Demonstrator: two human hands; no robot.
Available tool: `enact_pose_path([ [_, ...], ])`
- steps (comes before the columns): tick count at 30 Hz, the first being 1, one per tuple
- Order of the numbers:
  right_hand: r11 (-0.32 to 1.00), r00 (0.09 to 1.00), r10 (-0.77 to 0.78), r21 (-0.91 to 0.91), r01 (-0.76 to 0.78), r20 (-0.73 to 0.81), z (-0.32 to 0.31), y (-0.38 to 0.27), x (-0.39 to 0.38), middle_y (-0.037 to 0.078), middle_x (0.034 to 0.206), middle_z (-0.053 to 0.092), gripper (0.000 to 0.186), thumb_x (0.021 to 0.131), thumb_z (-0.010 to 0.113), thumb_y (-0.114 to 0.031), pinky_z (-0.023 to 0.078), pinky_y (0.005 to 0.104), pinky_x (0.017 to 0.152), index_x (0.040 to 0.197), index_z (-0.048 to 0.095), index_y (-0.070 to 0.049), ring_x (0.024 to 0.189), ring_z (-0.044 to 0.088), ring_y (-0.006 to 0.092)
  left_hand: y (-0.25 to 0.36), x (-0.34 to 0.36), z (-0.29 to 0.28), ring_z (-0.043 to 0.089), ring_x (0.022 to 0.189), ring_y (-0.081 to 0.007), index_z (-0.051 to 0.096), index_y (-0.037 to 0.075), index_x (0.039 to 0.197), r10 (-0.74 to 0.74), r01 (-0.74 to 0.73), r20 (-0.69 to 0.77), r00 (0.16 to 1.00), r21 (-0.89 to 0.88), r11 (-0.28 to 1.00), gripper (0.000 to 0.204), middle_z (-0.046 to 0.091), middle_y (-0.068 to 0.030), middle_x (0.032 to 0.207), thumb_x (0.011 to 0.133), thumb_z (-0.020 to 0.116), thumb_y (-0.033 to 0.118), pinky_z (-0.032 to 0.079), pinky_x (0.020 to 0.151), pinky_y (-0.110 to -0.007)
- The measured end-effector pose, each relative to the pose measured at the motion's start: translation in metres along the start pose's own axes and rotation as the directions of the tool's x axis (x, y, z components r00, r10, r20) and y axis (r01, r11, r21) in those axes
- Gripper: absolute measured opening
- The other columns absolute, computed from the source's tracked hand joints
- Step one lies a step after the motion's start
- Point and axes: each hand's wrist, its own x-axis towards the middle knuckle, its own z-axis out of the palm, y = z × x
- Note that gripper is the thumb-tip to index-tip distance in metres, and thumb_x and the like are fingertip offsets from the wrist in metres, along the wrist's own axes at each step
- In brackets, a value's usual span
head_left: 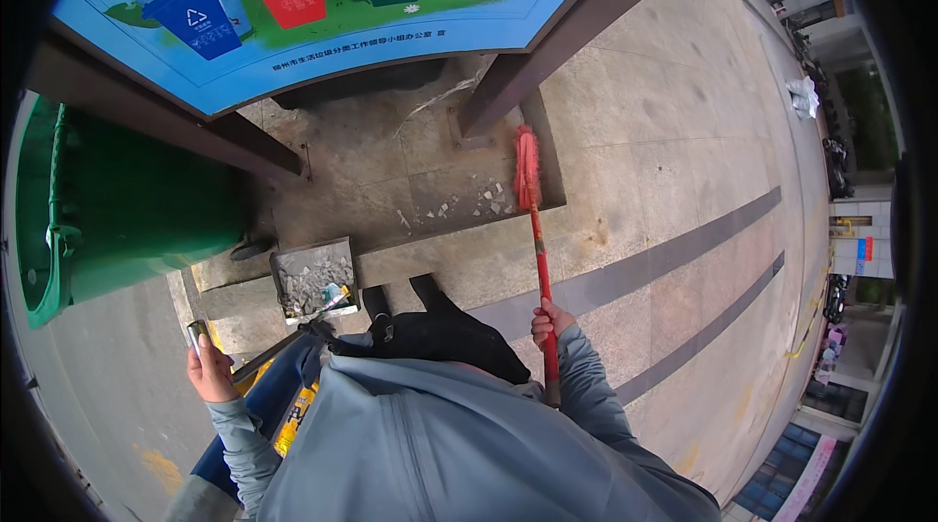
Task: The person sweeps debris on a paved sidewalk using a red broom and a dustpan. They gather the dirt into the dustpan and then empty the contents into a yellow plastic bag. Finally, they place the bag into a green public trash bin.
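My right hand (553, 323) is closed round the red handle of a broom (528, 170). Its red bristle head rests on the paving at the corner of a recessed strip, by a dark post. My left hand (211, 368) is closed on the handle of a long-handled dustpan (353, 266); a dark, shiny end sticks out above the fingers. The pan sits on the ground at my feet, filled with grey rubble (311, 273) and some coloured litter. Loose pale fragments (493, 196) lie in the recess left of the broom head.
A large green wheeled bin (137, 200) stands at the left. A signboard (322, 63) with pictured bins hangs ahead on two brown posts (547, 53). A blue and yellow object (293, 419) is beside my left arm. Parked vehicles and buildings line the far right.
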Motion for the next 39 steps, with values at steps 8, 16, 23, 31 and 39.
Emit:
enact_pose_path([
  [8, 0.911, 0.975, -0.175, -0.397, 0.109, -0.135, -0.005, 0.011, -0.034, 0.0, 0.046, 0.035, 0.027, 0.076, 0.047, -0.03, 0.03, 0.0225, 0.03, 0.075, 0.042, -0.004, 0.033, 0.033, 0.0082, 0.0, -0.003, -0.003, 0.026, 0.033, -0.0024, 0.04, 0.01, 0.058, 0.027, -0.028, 0.038, 0.999, 0.027, 0.999, 0.029, 0.033, 0.0042, 0.04, 0.078, 0.047, 0.029, 0.021, 0.031, -0.017],
  [16, 0.498, 0.949, -0.241, -0.865, -0.06, -0.204, -0.003, 0.048, 0.04, 0.007, 0.046, 0.041, 0.025, 0.073, 0.048, -0.022, 0.038, 0.0311, 0.033, 0.076, 0.042, 0.003, 0.034, 0.041, 0.0183, 0.001, 0.005, -0.003, 0.026, 0.032, -0.0028, 0.039, 0.009, 0.057, 0.016, -0.015, 0.088, 0.996, -0.01, 1.0, 0.029, 0.033, 0.0032, 0.04, 0.078, 0.047, 0.029, 0.019, 0.031, -0.017],
  [23, 0.766, 0.966, -0.214, -0.639, 0.074, -0.145, 0.017, 0.045, -0.035, 0.003, 0.048, 0.038, 0.021, 0.073, 0.049, -0.021, 0.036, 0.0278, 0.033, 0.076, 0.043, -0.002, 0.035, 0.037, 0.012, 0.032, 0.005, 0.005, 0.024, 0.034, -0.003, 0.039, 0.008, 0.059, 0.025, -0.015, 0.226, 0.974, -0.046, 0.999, 0.026, 0.03, 0.004, 0.041, 0.079, 0.045, 0.023, 0.02, 0.032, -0.018],
  [31, 0.499, 0.912, -0.236, -0.847, -0.184, -0.337, 0.041, 0.018, 0.078, 0.011, 0.052, 0.047, 0.018, 0.073, 0.047, -0.015, 0.046, 0.0345, 0.039, 0.075, 0.046, 0.003, 0.04, 0.049, 0.0211, 0.085, 0.045, 0.044, 0.033, 0.048, -0.0037, 0.048, 0.003, 0.065, 0.105, -0.222, 0.497, 0.862, 0.182, 0.958, 0.022, 0.038, 0.0032, 0.051, 0.072, 0.057, 0.022, 0.027, 0.043, -0.018],
  [39, 0.023, 0.781, -0.573, -0.957, -0.288, -0.248, 0.028, 0.049, 0.123, 0.016, 0.064, 0.051, 0.029, 0.066, 0.052, -0.011, 0.044, 0.0373, 0.037, 0.087, 0.037, 0.005, 0.05, 0.054, 0.0267, 0.075, 0.096, 0.137, 0.036, 0.048, -0.0078, 0.05, 0.0, 0.063, -0.072, -0.458, 0.892, 0.447, 0.298, 0.838, 0.027, 0.041, -0.0018, 0.05, 0.067, 0.062, 0.024, 0.032, 0.044, -0.022],
])
